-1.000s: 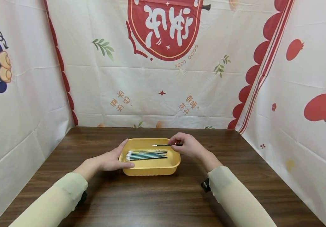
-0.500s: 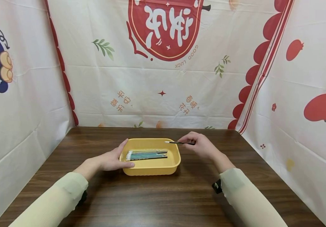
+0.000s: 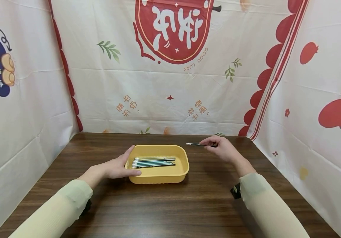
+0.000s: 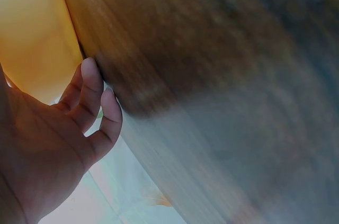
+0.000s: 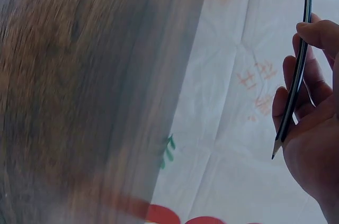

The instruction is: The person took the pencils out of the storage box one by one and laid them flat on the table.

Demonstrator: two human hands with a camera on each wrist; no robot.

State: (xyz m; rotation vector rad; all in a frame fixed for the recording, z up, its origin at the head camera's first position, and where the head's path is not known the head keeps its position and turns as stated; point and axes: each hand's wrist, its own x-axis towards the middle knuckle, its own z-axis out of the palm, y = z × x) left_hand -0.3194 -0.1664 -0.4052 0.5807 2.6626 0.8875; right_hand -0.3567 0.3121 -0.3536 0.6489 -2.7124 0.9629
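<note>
A yellow plastic basket [image 3: 158,179] stands on the table. My left hand [image 3: 115,168] holds its left end, thumb over the front rim; in the left wrist view, the curled fingers lie against its yellow outer wall [image 4: 37,28]. Several pencils [image 3: 153,163], green and black with white ends, lie side by side in the basket. Beyond its back right corner, my right hand [image 3: 224,149] pinches a dark pencil [image 3: 194,144] above the table, white end to the left. In the right wrist view this pencil [image 5: 300,68] crosses the fingers, its sharpened tip near the palm.
The dark wooden table [image 3: 158,211] reaches back to a printed white cloth [image 3: 158,82]. More cloth hangs along the left side [image 3: 39,109] and the right side. Bare tabletop lies in front of the basket and to its right.
My right hand has carried the dark pencil from over the basket to the right and slightly back, past the rim. The left hand and the basket have stayed in place.
</note>
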